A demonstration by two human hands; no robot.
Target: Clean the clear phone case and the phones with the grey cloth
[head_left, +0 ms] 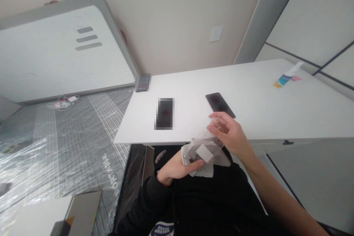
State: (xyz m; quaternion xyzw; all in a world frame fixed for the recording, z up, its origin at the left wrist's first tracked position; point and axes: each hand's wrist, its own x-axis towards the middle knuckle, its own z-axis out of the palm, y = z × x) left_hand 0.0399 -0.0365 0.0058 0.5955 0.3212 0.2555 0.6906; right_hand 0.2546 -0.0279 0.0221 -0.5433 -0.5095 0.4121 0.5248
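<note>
My left hand point(177, 166) is closed around the lower end of a clear plastic bag point(197, 142), over my lap at the front edge of the table. A white label point(204, 153) shows on the bag, and my left thumb presses just below it. What lies inside is hard to make out. My right hand point(229, 131) has its fingers curled at the upper end of the same bag. Pale, thin material point(206, 171) hangs beneath the bag. Just beyond my right fingers, a black smartphone point(221, 105) lies on the white table point(257, 114).
A dark blurred-out object point(165, 114) lies left on the table, with another point(142, 82) at its far left corner. A white bottle with a blue and yellow label point(286, 77) is at the right. Plastic-covered flooring point(105, 155) and a box point(83, 210) are to the left.
</note>
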